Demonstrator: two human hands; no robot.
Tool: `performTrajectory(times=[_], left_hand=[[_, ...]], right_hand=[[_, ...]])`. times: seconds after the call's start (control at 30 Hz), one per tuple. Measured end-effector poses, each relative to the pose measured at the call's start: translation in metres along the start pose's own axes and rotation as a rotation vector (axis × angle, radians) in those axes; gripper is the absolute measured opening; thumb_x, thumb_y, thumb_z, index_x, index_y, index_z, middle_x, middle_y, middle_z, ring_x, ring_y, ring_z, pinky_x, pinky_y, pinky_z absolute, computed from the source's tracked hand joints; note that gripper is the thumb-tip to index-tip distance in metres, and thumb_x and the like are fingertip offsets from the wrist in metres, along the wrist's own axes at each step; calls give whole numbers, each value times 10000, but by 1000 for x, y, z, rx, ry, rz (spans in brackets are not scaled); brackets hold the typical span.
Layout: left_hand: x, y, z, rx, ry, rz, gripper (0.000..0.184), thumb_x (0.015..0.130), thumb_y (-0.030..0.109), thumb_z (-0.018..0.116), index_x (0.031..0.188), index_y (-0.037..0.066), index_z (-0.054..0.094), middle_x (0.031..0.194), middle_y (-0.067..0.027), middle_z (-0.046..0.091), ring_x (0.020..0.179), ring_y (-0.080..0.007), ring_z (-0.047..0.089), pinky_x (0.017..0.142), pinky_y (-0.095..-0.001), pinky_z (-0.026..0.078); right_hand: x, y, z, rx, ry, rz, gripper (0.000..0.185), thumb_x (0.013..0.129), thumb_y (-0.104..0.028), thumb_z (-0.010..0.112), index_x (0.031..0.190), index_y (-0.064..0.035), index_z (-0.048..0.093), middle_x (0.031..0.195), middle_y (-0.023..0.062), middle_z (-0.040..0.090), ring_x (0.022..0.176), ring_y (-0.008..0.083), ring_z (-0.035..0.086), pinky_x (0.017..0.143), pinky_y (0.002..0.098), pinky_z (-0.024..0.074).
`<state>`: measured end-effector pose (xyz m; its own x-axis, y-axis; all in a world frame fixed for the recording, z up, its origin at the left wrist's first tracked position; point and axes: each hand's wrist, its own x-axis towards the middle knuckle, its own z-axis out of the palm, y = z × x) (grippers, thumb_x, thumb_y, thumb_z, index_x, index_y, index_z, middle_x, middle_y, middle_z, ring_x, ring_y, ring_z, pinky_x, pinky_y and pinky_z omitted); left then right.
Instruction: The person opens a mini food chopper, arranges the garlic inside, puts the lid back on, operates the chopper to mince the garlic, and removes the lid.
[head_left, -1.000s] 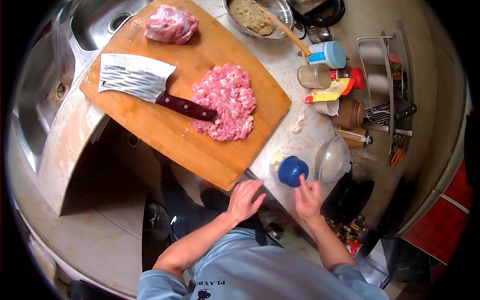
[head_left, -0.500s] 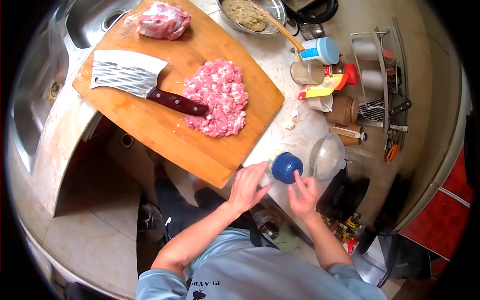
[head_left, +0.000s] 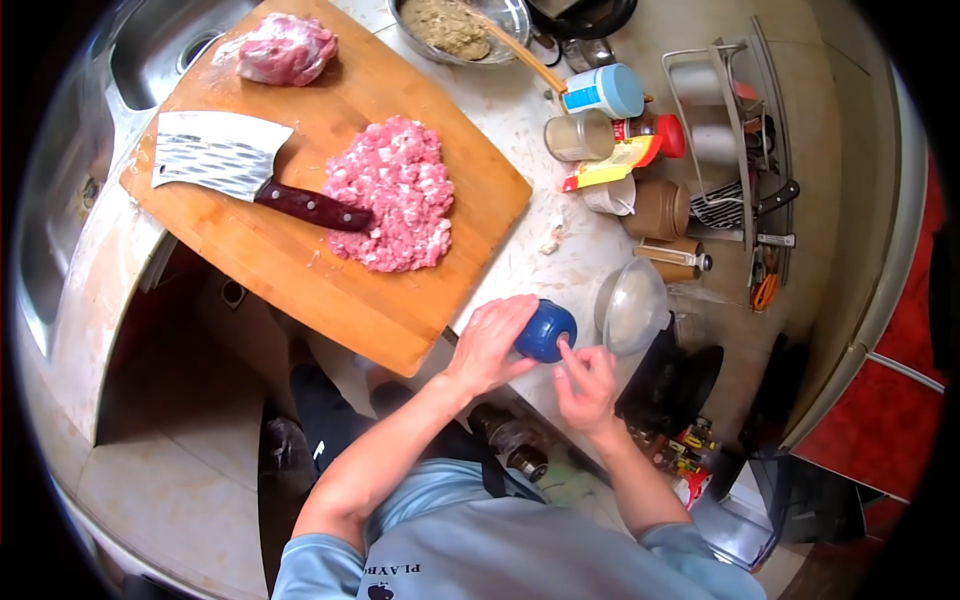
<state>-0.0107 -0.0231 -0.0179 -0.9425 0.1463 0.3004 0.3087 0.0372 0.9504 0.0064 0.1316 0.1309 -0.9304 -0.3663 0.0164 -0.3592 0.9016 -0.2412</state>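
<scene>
A small blue rounded device (head_left: pixel 546 331), which looks like a mini food chopper, stands on the counter with a round grey button on top. Cupped around its left side is my left hand (head_left: pixel 490 345), fingers along the far edge and thumb on the near side. My right hand (head_left: pixel 586 386) has its index finger stretched to the button; the other fingers are partly bent and hold nothing. Just right of the device sits a clear plastic bowl (head_left: pixel 638 306). Whatever lies under the blue body is mostly hidden by my left hand.
A wooden cutting board (head_left: pixel 400 325) holds minced meat (head_left: pixel 395 190), a cleaver (head_left: pixel 222 155) and a piece of raw meat (head_left: pixel 287 50). Behind is a metal bowl (head_left: pixel 515 25) of pale mixture with chopsticks. Jars and a rack (head_left: pixel 740 130) stand right; a sink (head_left: pixel 140 75) lies left.
My left hand has closed in around the side of the blue device, where it was apart before. My right index finger stays at the button. The whole view has shifted slightly.
</scene>
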Motion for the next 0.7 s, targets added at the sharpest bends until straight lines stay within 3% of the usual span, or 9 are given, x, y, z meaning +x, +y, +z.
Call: performTrajectory(times=[0.33,0.4,0.7], left_hand=[[0,-5,6,6,57,55,941,595,160,911,1421,20,482,1383,-152,585,1259,-335,573,1058,-456,428],[0,-5,6,11,48,48,943,596,159,911,1423,20,479,1386,-151,583,1263,-333,572,1059,-456,427],[-1,-5,5,23,49,60,956,608,165,909,1438,20,459,1409,-142,573,1280,-325,564,1067,-460,419]], right_hand=[[8,0,-4,7,-23,-20,367,782,12,688,1146,4,730,862,80,597,780,262,556,743,372,425],[8,3,-6,7,-38,-41,330,813,-34,680,1140,-1,719,900,110,656,803,308,590,754,414,428],[6,0,-2,-2,-39,-36,373,812,-33,682,1183,8,699,907,114,649,809,314,591,757,416,428]])
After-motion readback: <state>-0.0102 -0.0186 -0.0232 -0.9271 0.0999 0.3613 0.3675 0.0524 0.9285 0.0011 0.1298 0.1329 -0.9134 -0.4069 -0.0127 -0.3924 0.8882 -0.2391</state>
